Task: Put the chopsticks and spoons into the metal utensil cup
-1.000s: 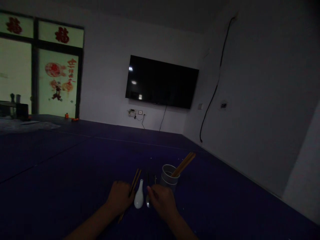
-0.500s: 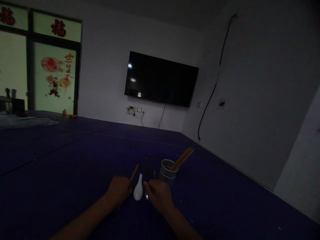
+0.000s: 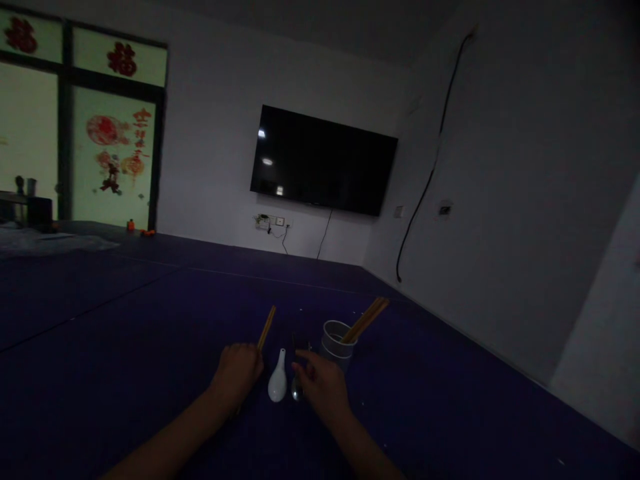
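Note:
My left hand (image 3: 237, 372) is closed around a pair of wooden chopsticks (image 3: 267, 327), whose upper ends stick out past the knuckles. To its right a white soup spoon (image 3: 278, 381) lies on the blue surface with its handle pointing away from me. Beside that is a metal spoon (image 3: 297, 390), partly covered by my right hand (image 3: 324, 385). The thumb and forefinger of that hand are apart above the spoon's handle. A grey cup (image 3: 336, 347) stands just beyond my right hand, and more wooden chopsticks (image 3: 367, 319) lean out of it to the right.
The blue surface (image 3: 200, 320) runs to the wall, with a few pale specks on it. Plastic sheeting (image 3: 55, 243) and small orange items (image 3: 147, 233) are at the far left. A television (image 3: 324, 160) hangs on the wall, and a black cable (image 3: 431, 175) dangles from the right wall.
The chopsticks in my left hand have moved a little away from me. My right thumb and forefinger have spread apart, and more of the metal spoon's bowl shows.

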Tool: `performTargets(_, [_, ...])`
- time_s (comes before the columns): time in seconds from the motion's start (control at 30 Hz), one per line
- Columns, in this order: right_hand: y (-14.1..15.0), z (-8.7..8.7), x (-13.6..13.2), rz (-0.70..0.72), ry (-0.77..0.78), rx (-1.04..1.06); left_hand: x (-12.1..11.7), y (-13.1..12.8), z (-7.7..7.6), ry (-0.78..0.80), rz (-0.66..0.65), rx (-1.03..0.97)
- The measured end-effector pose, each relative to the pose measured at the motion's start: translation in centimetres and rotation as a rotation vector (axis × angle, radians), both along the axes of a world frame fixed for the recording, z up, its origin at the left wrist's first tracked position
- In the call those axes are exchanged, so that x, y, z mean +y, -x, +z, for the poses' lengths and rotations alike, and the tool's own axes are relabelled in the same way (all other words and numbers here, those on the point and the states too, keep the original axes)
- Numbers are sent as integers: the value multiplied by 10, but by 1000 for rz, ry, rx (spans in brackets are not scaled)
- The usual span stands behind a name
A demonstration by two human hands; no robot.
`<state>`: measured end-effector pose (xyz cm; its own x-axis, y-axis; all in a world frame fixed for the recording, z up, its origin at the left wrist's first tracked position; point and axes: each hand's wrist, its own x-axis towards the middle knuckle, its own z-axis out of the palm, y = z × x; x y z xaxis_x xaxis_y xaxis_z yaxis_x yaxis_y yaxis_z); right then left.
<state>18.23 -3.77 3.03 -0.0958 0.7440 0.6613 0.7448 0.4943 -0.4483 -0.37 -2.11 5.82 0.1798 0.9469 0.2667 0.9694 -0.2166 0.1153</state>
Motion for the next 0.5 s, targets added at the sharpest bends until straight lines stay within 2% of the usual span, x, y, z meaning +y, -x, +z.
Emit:
performTargets(0.17, [2, 2, 1, 112, 40, 212, -11, -10, 2, -254, -170, -59])
performTargets(0.3, [4, 8, -7, 219, 51, 345, -17, -17, -9, -535, -424, 9])
performTargets(0.4, [7, 12, -14, 229, 22, 405, -19, -22, -19, -717, -553, 33])
performTargets(0.5, [12, 12, -17, 214, 33, 454, -20, -24, -23, -767, -605, 7])
